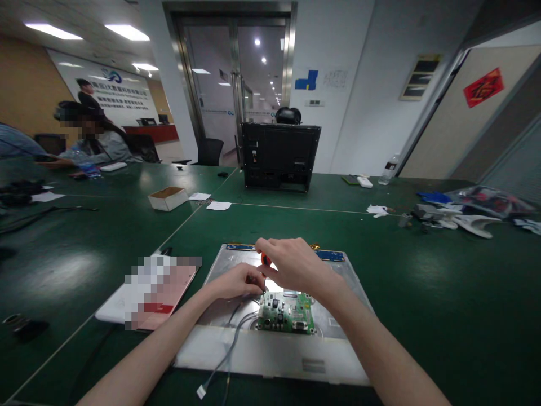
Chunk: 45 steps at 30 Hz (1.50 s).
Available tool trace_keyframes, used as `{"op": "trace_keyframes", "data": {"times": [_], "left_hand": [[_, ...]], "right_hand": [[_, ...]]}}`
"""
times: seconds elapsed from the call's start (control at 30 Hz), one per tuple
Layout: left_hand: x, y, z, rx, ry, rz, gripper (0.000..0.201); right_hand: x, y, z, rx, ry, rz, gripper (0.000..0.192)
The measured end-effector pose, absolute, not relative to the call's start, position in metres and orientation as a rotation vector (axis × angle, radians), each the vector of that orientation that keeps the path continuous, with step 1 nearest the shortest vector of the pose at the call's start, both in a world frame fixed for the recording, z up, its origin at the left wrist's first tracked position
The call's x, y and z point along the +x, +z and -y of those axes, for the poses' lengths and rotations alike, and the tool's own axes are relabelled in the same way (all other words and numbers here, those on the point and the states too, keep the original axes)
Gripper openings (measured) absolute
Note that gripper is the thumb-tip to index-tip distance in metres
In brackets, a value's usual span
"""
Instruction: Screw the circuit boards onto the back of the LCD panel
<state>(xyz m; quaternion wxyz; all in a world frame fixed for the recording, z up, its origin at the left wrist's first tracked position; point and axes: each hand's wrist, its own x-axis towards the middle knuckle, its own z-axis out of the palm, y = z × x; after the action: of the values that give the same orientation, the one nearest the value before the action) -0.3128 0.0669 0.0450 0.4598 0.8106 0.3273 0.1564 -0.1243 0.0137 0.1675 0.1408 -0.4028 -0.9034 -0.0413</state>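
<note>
One metal panel [279,347], lower centre of the frame, is likely stiff, fairly heavy; hold by opposite edges. The circuit board [287,312] on it is likely fragile; touch edges only. The right grip [293,262] encircles an orange handle [265,259]; the left grip [239,282] bunches at the board's upper-left corner, contents hidden.
</note>
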Motion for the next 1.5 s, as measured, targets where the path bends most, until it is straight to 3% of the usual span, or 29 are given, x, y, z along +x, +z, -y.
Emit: {"op": "trace_keyframes", "data": {"times": [1.5], "left_hand": [[-0.3130,0.0455,-0.0683,2.009,0.401,-0.775,0.007]], "right_hand": [[-0.1199,0.1700,-0.0088,-1.089,-0.022,2.656,0.016]]}}
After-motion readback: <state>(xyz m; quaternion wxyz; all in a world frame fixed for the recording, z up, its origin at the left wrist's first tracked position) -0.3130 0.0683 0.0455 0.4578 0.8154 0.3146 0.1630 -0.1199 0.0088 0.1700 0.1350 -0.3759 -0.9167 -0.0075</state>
